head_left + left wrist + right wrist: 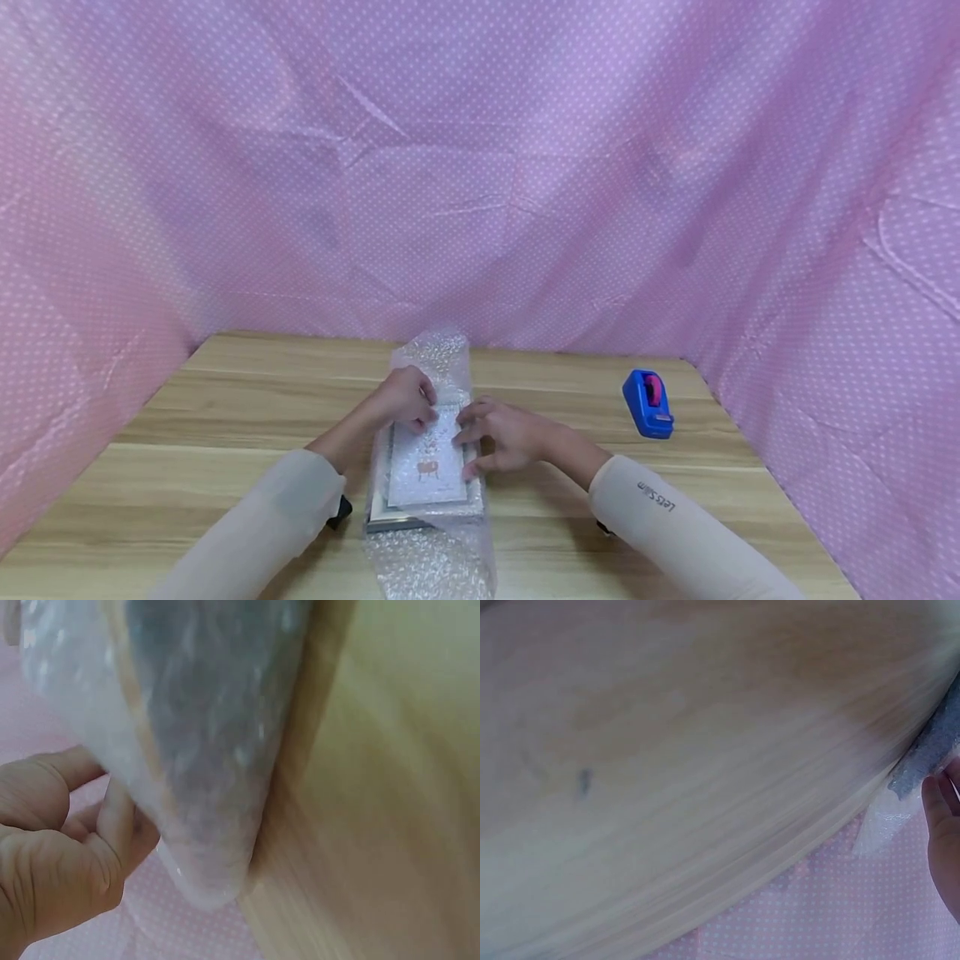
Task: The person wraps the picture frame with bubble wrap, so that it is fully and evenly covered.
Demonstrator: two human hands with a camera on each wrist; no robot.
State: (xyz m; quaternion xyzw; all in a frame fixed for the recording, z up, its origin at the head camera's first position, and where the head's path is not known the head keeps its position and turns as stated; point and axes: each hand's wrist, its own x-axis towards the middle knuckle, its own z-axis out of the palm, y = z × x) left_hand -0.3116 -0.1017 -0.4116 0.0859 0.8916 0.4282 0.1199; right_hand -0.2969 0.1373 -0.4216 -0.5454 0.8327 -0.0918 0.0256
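Note:
A picture frame with a small orange drawing on a white print lies lengthwise on the table, with clear bubble wrap over it. The wrap extends past both the near and far ends of the frame. My left hand is at the frame's far left, its curled fingers pinching the wrap. In the left wrist view, that hand is at the wrap's edge. My right hand touches the wrapped frame's right side with spread, slightly bent fingers. Only part of this hand shows in the right wrist view.
A blue tape dispenser with a pink roll stands at the right on the wood-grain table. Pink dotted cloth hangs behind the table and along both sides. Pale sleeves cover both forearms.

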